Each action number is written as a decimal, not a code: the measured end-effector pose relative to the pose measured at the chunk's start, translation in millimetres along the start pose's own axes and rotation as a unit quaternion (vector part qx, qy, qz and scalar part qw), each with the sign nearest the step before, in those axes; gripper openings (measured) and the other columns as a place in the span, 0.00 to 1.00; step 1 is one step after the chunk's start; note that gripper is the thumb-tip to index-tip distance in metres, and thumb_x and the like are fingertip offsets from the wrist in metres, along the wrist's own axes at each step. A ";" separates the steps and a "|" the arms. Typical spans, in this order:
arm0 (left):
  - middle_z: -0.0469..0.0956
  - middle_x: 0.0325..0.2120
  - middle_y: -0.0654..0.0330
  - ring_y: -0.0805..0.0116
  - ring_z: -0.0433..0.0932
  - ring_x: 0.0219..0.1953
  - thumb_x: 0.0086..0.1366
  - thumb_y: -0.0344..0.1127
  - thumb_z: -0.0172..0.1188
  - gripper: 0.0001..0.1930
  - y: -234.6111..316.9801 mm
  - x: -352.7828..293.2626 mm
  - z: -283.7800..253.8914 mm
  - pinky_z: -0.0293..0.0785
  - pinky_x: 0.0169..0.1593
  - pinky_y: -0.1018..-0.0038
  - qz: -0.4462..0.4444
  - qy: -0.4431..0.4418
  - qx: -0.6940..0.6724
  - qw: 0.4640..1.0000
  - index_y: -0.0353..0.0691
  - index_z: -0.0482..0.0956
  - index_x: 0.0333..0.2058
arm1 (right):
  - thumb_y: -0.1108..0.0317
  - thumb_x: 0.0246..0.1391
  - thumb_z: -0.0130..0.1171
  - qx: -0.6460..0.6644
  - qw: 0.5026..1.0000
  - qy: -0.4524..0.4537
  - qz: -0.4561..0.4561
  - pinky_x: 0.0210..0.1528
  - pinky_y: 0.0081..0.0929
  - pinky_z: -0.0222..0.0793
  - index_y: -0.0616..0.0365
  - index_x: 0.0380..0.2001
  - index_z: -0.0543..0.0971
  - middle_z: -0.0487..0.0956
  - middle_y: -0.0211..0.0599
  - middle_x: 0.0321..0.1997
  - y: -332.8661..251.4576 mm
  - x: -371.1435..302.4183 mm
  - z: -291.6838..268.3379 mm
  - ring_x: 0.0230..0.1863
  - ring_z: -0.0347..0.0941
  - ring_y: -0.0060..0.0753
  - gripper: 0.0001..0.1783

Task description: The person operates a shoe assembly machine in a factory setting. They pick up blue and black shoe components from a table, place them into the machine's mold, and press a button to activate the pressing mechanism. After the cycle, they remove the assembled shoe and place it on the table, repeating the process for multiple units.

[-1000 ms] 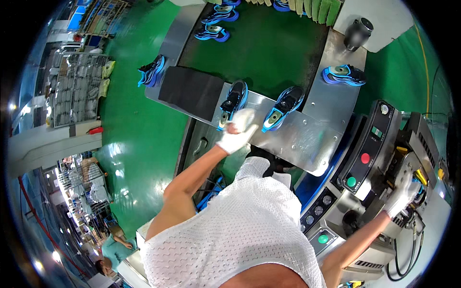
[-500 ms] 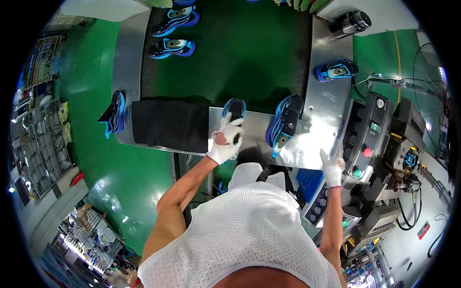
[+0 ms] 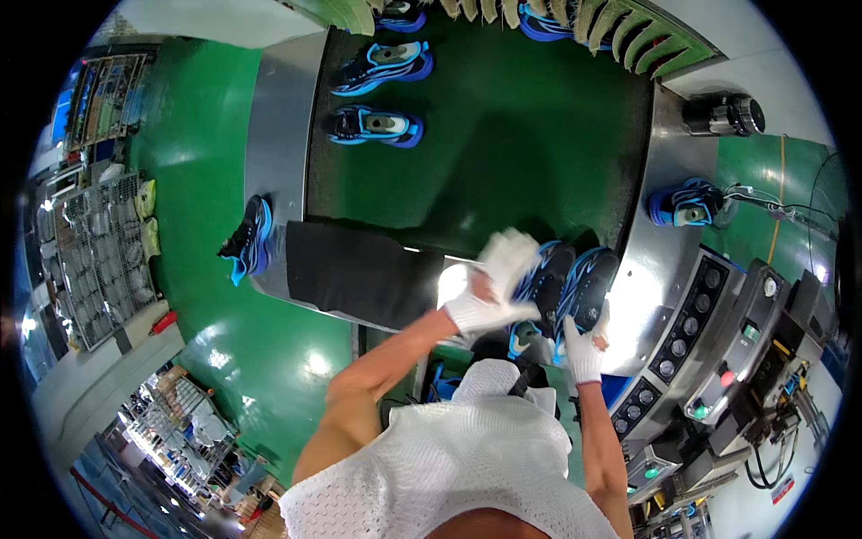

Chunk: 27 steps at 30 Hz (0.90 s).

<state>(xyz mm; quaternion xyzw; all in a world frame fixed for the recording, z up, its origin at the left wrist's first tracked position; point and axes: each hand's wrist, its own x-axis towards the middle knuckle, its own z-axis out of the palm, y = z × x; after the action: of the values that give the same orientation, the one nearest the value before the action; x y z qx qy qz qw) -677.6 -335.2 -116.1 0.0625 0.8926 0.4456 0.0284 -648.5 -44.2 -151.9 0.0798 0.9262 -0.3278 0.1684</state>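
Observation:
Two black-and-blue sports shoes, a left-hand one (image 3: 544,278) and a right-hand one (image 3: 588,286), stand side by side at the near end of the conveyor, toes pointing away from me. My left hand (image 3: 492,286), in a white glove, is smeared by motion beside the left-hand shoe, its fingers stretched out and thumb apart. It seems to hold nothing. By the heel end of the right-hand shoe is my white-gloved right hand (image 3: 586,349). Its thumb and fingers are spread against the shoe's side, without visibly wrapping round it.
A black mat (image 3: 359,269) covers the metal ledge at left. Single shoes rest on the left (image 3: 249,235) and right (image 3: 687,205) metal borders. More shoes stand on the green belt (image 3: 503,135), near a hanging strip curtain (image 3: 642,45). A flask (image 3: 723,115) and control panel (image 3: 687,319) are at right.
My right hand has come left from the panel side to the shoes. The left-hand shoe now sits against the other one, and my left hand has shifted right. The whole view has shifted.

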 end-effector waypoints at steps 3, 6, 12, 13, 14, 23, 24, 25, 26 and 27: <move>0.70 0.59 0.41 0.43 0.72 0.60 0.52 0.47 0.78 0.45 -92.6 19.6 -91.9 0.70 0.62 0.56 -0.181 0.322 0.188 0.910 0.29 0.67 0.62 | 0.66 0.50 0.71 0.024 0.991 -0.108 0.079 0.66 0.37 0.69 0.63 0.75 0.54 0.76 0.58 0.62 -34.7 -4.8 -30.6 0.62 0.75 0.46 0.53; 0.69 0.59 0.39 0.41 0.69 0.62 0.58 0.51 0.73 0.42 -159.9 48.1 -167.9 0.69 0.63 0.53 -0.309 0.378 0.295 0.821 0.33 0.66 0.64 | 0.69 0.52 0.68 0.101 0.985 -0.102 0.092 0.77 0.38 0.51 0.65 0.75 0.51 0.59 0.57 0.75 -27.0 -16.2 -47.9 0.76 0.55 0.46 0.53; 0.78 0.49 0.47 0.42 0.79 0.50 0.72 0.48 0.60 0.21 -257.4 53.9 -191.8 0.74 0.52 0.54 -0.224 0.344 0.276 0.869 0.39 0.76 0.53 | 0.70 0.54 0.69 0.018 0.996 -0.045 0.081 0.73 0.38 0.61 0.65 0.74 0.57 0.64 0.59 0.73 -7.8 -33.3 -100.8 0.73 0.64 0.49 0.47; 0.78 0.48 0.47 0.42 0.79 0.49 0.72 0.47 0.60 0.19 -257.7 54.5 -195.4 0.75 0.52 0.54 -0.207 0.322 0.300 0.874 0.39 0.78 0.51 | 0.70 0.55 0.69 0.028 0.994 -0.041 0.098 0.73 0.39 0.61 0.66 0.73 0.58 0.65 0.59 0.73 -12.4 -34.5 -109.8 0.73 0.64 0.49 0.47; 0.79 0.46 0.47 0.42 0.79 0.48 0.72 0.46 0.59 0.17 -255.0 47.6 -195.5 0.75 0.51 0.54 -0.195 0.300 0.323 0.876 0.38 0.79 0.49 | 0.70 0.55 0.68 0.035 0.992 -0.041 0.115 0.73 0.39 0.61 0.66 0.73 0.58 0.65 0.59 0.73 -16.5 -37.4 -117.8 0.73 0.65 0.49 0.46; 0.82 0.40 0.53 0.53 0.82 0.43 0.60 0.34 0.72 0.12 56.2 70.6 -102.9 0.79 0.47 0.63 0.152 0.082 0.157 0.972 0.40 0.85 0.43 | 0.60 0.50 0.74 0.132 0.989 -0.059 -0.033 0.74 0.45 0.61 0.65 0.72 0.62 0.67 0.58 0.72 -103.3 -79.1 -147.3 0.74 0.63 0.52 0.50; 0.82 0.40 0.53 0.53 0.82 0.44 0.61 0.39 0.71 0.13 89.9 74.4 -84.2 0.80 0.48 0.64 0.177 0.004 0.163 0.971 0.41 0.85 0.42 | 0.57 0.49 0.75 0.071 0.994 -0.049 -0.070 0.74 0.45 0.62 0.66 0.72 0.62 0.67 0.60 0.71 -114.4 -80.0 -151.2 0.74 0.63 0.53 0.52; 0.82 0.40 0.54 0.55 0.82 0.44 0.64 0.44 0.68 0.14 118.0 77.1 -59.4 0.80 0.48 0.66 0.245 -0.025 0.148 0.958 0.42 0.85 0.42 | 0.55 0.48 0.75 0.048 0.992 -0.030 -0.111 0.73 0.44 0.62 0.66 0.71 0.62 0.68 0.61 0.70 -123.6 -82.1 -155.3 0.72 0.65 0.55 0.53; 0.81 0.40 0.55 0.55 0.82 0.43 0.67 0.47 0.64 0.15 160.6 80.9 -42.7 0.80 0.48 0.66 0.259 -0.113 0.154 0.947 0.42 0.84 0.43 | 0.53 0.48 0.75 0.028 0.988 -0.002 -0.151 0.72 0.44 0.63 0.67 0.71 0.62 0.68 0.63 0.69 -125.1 -80.7 -157.3 0.71 0.66 0.56 0.53; 0.80 0.38 0.55 0.55 0.81 0.41 0.68 0.46 0.63 0.14 189.1 81.3 -16.7 0.79 0.45 0.66 0.308 -0.134 0.113 0.935 0.44 0.84 0.44 | 0.55 0.48 0.74 0.047 0.984 0.022 -0.168 0.70 0.43 0.63 0.69 0.67 0.65 0.69 0.64 0.68 -115.9 -74.8 -150.6 0.69 0.68 0.56 0.49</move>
<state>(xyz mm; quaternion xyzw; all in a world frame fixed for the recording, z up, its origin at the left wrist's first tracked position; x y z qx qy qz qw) -743.6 -224.8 45.5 0.3962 0.8620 0.3161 0.0014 -647.9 -41.0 52.3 -0.0617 0.9133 -0.3931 0.0865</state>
